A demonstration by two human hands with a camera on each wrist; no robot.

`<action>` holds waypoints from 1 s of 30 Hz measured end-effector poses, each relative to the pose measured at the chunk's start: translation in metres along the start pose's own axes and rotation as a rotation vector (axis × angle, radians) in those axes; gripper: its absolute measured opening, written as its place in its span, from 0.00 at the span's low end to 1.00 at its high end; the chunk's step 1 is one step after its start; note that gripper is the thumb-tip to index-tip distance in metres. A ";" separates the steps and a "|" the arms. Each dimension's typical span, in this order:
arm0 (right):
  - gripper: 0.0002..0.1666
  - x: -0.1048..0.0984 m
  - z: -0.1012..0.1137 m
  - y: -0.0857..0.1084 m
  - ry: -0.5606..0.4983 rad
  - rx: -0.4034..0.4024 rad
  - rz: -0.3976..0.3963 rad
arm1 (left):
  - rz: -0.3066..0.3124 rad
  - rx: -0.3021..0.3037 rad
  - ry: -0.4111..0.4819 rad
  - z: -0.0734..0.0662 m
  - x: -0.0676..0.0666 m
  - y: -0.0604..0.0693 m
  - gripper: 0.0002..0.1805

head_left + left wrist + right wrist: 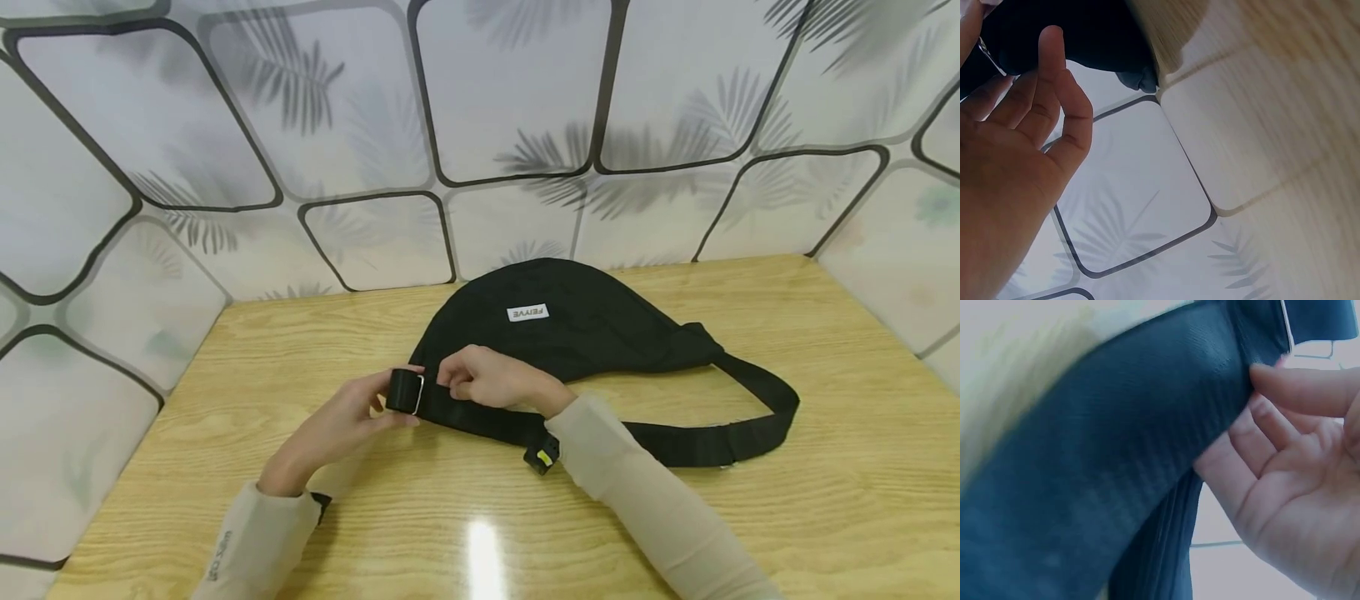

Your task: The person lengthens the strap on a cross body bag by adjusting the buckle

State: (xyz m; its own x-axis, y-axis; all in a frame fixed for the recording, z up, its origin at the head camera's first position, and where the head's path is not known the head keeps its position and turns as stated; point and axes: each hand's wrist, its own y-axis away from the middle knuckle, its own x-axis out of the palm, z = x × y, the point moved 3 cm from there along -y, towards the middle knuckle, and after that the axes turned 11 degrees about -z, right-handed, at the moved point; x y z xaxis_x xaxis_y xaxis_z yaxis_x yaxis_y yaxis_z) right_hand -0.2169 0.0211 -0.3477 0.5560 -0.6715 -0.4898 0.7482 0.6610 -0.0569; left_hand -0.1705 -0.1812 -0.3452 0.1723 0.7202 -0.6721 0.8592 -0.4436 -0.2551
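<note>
Black, flat, ribbed strap [480, 420] sits pinched in left grip [348, 423] and, seemingly, right grip [495, 379].

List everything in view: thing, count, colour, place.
bag: 1, black, on table
label: 1, white, dark lettering, on bag
strap: 1, black, along bag's near side
buckle: 1 plainly visible, silvery, on strap by left hand
table: 1, light wood, under bag
wall covering: 3 sides, pale with dark outlines and leaf prints, behind and flanking table
wrist devices: 2, black, one per wrist
sleeves: 2, beige, forearms
left hand: 1, bare, holding strap's looped end
right hand: 1, bare, pinching strap
</note>
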 end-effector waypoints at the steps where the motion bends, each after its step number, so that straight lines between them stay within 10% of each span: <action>1: 0.09 0.002 0.001 0.000 -0.019 0.009 -0.027 | 0.001 0.001 0.002 0.000 0.001 0.000 0.26; 11: 0.07 0.015 0.010 -0.001 -0.210 0.072 -0.230 | -0.005 -0.025 0.048 -0.001 0.006 0.001 0.28; 24: 0.17 0.003 0.004 0.004 -0.197 0.030 -0.020 | -0.017 0.007 -0.022 0.003 0.007 -0.002 0.14; 30: 0.28 0.007 0.009 0.005 -0.037 -0.074 -0.049 | -0.022 -0.008 -0.029 0.003 0.005 -0.001 0.13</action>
State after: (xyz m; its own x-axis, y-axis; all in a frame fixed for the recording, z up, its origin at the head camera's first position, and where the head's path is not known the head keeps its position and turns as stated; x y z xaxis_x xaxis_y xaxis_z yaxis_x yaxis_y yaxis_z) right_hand -0.2058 0.0164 -0.3435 0.5331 -0.7149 -0.4524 0.7471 0.6487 -0.1448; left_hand -0.1721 -0.1788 -0.3509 0.1394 0.7138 -0.6864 0.8666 -0.4233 -0.2642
